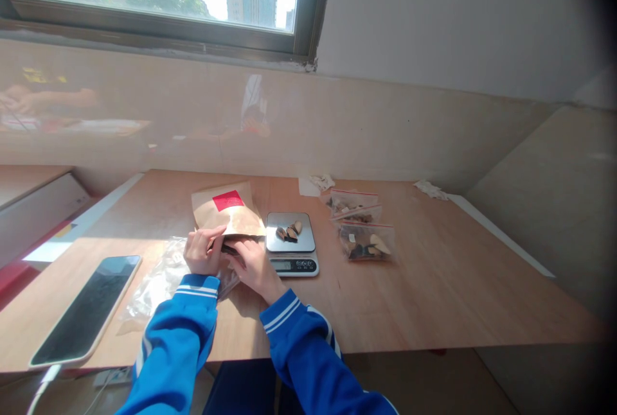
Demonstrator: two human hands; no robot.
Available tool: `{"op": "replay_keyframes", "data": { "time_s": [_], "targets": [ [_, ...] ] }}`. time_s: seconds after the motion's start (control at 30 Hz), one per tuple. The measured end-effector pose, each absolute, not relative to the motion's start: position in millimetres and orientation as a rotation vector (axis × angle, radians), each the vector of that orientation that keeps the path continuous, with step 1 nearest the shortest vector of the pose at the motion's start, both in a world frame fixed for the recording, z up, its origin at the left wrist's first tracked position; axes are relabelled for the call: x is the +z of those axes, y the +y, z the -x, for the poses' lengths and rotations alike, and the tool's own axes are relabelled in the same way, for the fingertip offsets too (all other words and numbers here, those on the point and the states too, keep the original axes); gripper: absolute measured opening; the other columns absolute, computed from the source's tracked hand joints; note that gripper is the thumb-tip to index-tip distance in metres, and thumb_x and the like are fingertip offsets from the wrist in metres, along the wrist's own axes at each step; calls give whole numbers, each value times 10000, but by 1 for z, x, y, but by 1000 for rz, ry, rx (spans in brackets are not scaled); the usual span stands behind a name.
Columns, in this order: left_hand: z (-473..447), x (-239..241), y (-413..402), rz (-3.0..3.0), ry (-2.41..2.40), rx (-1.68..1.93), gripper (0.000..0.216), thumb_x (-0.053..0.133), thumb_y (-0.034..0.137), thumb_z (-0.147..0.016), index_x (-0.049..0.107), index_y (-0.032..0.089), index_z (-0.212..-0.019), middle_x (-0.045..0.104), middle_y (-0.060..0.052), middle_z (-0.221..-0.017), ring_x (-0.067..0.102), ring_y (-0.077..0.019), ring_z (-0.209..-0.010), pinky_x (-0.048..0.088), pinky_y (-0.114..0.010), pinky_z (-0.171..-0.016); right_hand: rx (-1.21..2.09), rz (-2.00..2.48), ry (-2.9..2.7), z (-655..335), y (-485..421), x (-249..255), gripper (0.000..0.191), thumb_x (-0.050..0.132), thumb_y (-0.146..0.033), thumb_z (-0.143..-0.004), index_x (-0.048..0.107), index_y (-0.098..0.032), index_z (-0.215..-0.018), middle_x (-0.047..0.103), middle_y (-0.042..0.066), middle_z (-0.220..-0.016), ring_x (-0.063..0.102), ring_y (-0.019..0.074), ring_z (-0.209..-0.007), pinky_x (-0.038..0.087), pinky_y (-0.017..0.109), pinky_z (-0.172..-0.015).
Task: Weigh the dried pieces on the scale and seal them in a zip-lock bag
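Observation:
A kraft paper envelope (227, 211) with a red label stands tilted on the wooden table (434, 273), and both hands grip its lower edge. My left hand (203, 251) holds the near left part of it. My right hand (253, 266) holds the part by the scale, with a dark item (230, 249) showing between the hands. To the right, a digital kitchen scale (292, 245) carries several brown and pale pieces (290, 232). A crumpled clear plastic bag (164, 281) lies partly under my left hand.
Several small zip bags (364, 241) holding similar pieces lie right of the scale. A black smartphone (85, 309) with a white cable lies at the near left. Paper scraps (319, 182) sit along the back, against a glossy wall beneath a window.

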State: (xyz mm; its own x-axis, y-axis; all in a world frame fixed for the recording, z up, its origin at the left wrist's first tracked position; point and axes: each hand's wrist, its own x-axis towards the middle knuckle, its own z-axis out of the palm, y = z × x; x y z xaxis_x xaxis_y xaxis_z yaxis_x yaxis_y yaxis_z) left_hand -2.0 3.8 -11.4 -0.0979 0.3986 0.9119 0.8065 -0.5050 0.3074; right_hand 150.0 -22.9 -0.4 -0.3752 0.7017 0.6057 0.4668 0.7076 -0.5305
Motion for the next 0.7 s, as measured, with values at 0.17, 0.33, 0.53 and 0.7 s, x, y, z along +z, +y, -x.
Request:
{"op": "replay_keyframes", "data": {
  "time_s": [0.17,0.33,0.53,0.7],
  "targets": [
    [3,-12,4,1866,-1290,-1629,147,596,228,-855,710,209,-945,708,-52,-831,563,-170,-725,457,-261,-628,327,883,-1974,-151,-18,-4,290,390,-165,-972,623,-180,-1145,683,73,-1065,613,185,-1008,489,326,-904],
    [2,-11,4,1845,-1320,-1640,153,580,255,-864,708,207,-933,701,-53,-816,541,-170,-709,453,-264,-641,328,839,-1892,-152,-22,-1,299,378,-152,-973,639,-179,-1117,693,73,-1068,615,179,-1025,496,337,-921],
    [2,-8,2,1855,-1338,-1617,158,587,248,-857,720,202,-931,712,-59,-825,561,-176,-716,473,-276,-640,375,798,-1837,-165,-30,-2,338,381,-109,-936,626,-207,-1148,673,60,-1110,597,171,-1092,486,338,-979],
    [1,-8,2,1872,-1321,-1606,164,588,252,-860,724,201,-937,717,-64,-825,562,-175,-716,476,-276,-644,431,787,-1775,-177,-37,0,354,377,-98,-919,612,-234,-1147,664,47,-1117,601,171,-1100,500,346,-981]
  ]
}}
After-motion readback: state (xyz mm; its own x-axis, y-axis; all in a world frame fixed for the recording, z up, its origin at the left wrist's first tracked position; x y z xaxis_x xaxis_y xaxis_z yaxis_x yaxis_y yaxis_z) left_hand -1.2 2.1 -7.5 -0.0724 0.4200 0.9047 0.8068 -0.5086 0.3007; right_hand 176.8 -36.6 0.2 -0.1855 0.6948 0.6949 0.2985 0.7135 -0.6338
